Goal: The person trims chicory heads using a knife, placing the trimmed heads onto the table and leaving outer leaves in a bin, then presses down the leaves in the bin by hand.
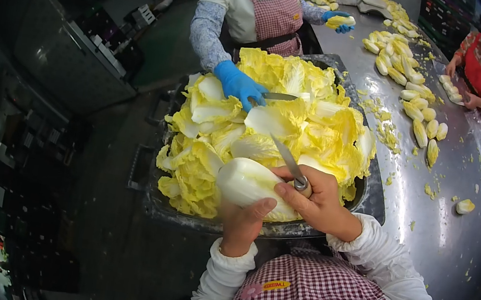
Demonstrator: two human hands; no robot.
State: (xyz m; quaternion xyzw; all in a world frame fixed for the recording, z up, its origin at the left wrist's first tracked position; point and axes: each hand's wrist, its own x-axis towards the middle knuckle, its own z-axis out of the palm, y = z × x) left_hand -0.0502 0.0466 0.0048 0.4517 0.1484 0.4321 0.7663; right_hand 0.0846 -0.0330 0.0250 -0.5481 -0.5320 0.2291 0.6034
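Beside the steel bench [427,205], a tub [375,198] heaped with yellow leaves [335,126] sits beneath the cabbage [245,182], probably to catch loose pieces. Your left hand [242,226] cradles the cabbage, fingers mostly hidden; your right hand [323,203] grasps the knife [289,160] and steadies the cabbage by thumb, blade angled up, seemingly to spare your fingers.

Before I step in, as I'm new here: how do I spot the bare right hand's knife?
Find the big black tub heaped with yellow cabbage leaves. Over its near side, the bare right hand holds the knife, blade pointing forward. Unlike the other knife, held in a blue glove, its pale handle shows.
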